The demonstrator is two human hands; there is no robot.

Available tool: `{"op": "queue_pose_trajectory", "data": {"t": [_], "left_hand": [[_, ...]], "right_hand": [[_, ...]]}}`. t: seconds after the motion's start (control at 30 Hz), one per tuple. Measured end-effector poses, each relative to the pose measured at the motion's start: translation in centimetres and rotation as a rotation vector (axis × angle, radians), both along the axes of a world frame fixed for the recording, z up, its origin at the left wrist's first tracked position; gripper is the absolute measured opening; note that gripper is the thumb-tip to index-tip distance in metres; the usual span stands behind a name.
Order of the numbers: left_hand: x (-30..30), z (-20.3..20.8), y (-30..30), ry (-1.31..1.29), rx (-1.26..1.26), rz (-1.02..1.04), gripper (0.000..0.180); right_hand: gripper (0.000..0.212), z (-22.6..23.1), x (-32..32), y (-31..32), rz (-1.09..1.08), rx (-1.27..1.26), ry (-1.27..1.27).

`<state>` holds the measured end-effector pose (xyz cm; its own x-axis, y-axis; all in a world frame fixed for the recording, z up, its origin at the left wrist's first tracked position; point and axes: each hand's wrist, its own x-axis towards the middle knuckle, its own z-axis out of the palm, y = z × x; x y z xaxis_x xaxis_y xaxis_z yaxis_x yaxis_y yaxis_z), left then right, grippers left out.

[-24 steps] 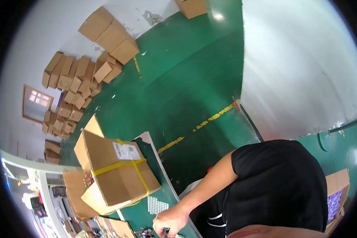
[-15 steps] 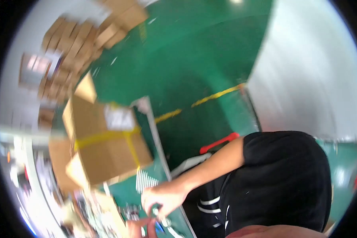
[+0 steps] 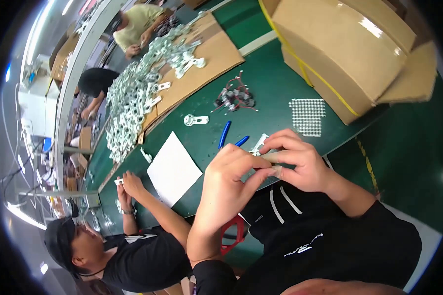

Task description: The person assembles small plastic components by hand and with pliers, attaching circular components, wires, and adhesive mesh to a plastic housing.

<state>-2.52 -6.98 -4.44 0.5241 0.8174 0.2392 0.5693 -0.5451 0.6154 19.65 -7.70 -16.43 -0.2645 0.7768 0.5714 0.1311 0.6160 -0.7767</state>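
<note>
Both hands meet above the near edge of the green workbench (image 3: 273, 98). My left hand (image 3: 229, 184) pinches with thumb and forefinger, and the fingertips of my right hand (image 3: 300, 162) close in against them. Whatever small thing lies between the fingertips is mostly covered. A white plastic piece (image 3: 259, 144) shows just beyond the fingers; whether it is held or lies on the bench I cannot tell. Blue-handled pliers (image 3: 224, 133) rest just past my left hand. Farther off lie a white round-headed plastic part (image 3: 196, 120) and a tangle of black parts with red wires (image 3: 235, 97).
A sheet of small round white pieces (image 3: 307, 117) lies beside a big cardboard box (image 3: 349, 46). White plastic parts (image 3: 138, 93) are heaped on flattened cardboard (image 3: 216, 44). White paper (image 3: 174, 170) separates me from a co-worker (image 3: 147, 255) on the left. Another person (image 3: 140, 29) works across the bench.
My view has swung from the floor and box toward the bench and co-workers. Both hands, low in the picture before, now appear together near the middle, fingertips still meeting.
</note>
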Motion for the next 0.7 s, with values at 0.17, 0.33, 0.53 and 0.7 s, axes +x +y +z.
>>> {"op": "queue_pose_trajectory", "data": {"t": [0.17,0.33,0.53,0.7], "left_hand": [[-0.4,-0.5,-0.6,-0.002,0.108,0.127,0.024],[-1.3,-0.6,-1.2,0.026,0.189,0.195,0.026],[-2.8,-1.1,-1.1,-0.03,0.092,0.363,0.025],[-3.1,-1.7,-0.9,-0.033,0.051,0.324,0.029]], "right_hand": [[0.05,0.4,-3.4,-0.3,-0.213,0.145,-0.077],[0.039,-0.4,-4.3,1.1,-0.181,0.153,-0.11],[0.033,-1.2,-4.3,2.6,-0.025,0.049,-0.106],[0.034,-0.4,-3.6,3.2,0.172,-0.107,-0.03]]}}
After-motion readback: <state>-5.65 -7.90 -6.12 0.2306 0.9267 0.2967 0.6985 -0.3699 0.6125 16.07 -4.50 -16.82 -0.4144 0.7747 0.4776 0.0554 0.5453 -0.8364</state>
